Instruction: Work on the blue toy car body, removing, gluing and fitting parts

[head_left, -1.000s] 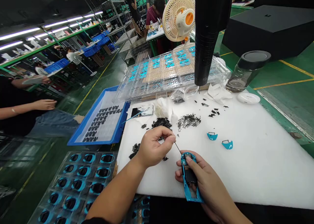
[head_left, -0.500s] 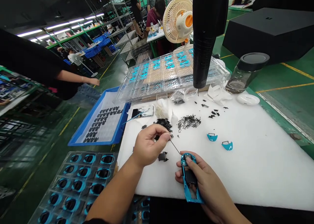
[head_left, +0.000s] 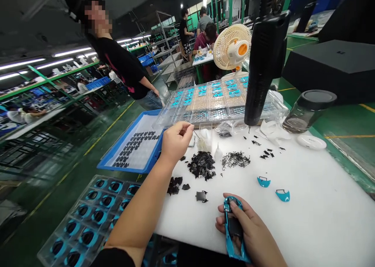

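My right hand grips a glossy blue toy car body near the table's front edge, thumb pressed on its far end. A black part sits inside the shell. Raised over the back left of the table, my left hand pinches a thin dark rod between thumb and finger. The rod's tip is beside a clear box with whitish contents. Close by are a heap of black plastic parts, a small white bottle and a scatter of tiny black pieces. A single black part lies between the hands.
Two blue pieces lie at right. A black tool hangs over the table's back. Behind are clear trays, a fan and a jar. A blue bin and tray of car bodies flank the left. A person stands beyond.
My left hand has moved up and away from the car body, taking the rod to the clear box. My right hand still holds the body. The view has shifted; the person's upper body now shows.
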### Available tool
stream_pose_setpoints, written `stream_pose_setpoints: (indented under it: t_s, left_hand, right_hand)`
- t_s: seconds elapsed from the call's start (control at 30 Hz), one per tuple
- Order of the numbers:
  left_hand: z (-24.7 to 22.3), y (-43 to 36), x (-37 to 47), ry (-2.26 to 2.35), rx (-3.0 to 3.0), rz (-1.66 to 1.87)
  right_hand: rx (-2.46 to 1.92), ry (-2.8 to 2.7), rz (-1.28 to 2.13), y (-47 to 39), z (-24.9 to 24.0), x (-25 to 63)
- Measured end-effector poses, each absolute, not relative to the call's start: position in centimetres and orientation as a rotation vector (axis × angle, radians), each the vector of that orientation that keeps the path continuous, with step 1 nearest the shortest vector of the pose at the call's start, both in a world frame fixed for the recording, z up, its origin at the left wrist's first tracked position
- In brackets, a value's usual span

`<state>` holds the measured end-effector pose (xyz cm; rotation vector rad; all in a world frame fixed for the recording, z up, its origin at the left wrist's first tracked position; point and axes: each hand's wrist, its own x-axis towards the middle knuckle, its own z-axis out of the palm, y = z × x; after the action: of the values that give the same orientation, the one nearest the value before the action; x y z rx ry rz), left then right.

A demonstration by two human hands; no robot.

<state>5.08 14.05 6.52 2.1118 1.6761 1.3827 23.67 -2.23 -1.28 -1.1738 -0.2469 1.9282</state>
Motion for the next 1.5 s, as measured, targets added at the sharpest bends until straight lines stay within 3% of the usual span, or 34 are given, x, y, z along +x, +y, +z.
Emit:
stream_pose_setpoints:
  t_s: [0.2,0.37,0.43,0.57,0.73,1.5]
  left_hand:
    - [4.5,15.8,5.2,1.69,2.183,1.206]
    - [4.7,12.2,5.6,1.705,2.234,1.185]
    - [4.7,10.0,6.2,1.525,2.275,1.211]
    - [3.3,7.0,7.6,0.975,2.239,0.905]
    - [0.9,6.4,8.2,0.766,2.178,0.727]
    - [-0.6,6.5,7.2,0.497,2.197,0.641]
  right_hand:
    - [-1.187,-0.268,1.923,-2.1,-1.2,23.6]
    - [-1.189,-0.247,1.925,-2.2,-1.0,23.5]
    - [-1.181,-0.259,1.92,-2.3,-1.0,23.6]
    - [-1.148,-0.27,1.93,-2.5,-1.1,23.7]
    - [-1.166,-0.283,1.934,-2.4,-1.2,23.7]
    - [-1.208,-0.336,1.986,-2.4,-1.4,23.8]
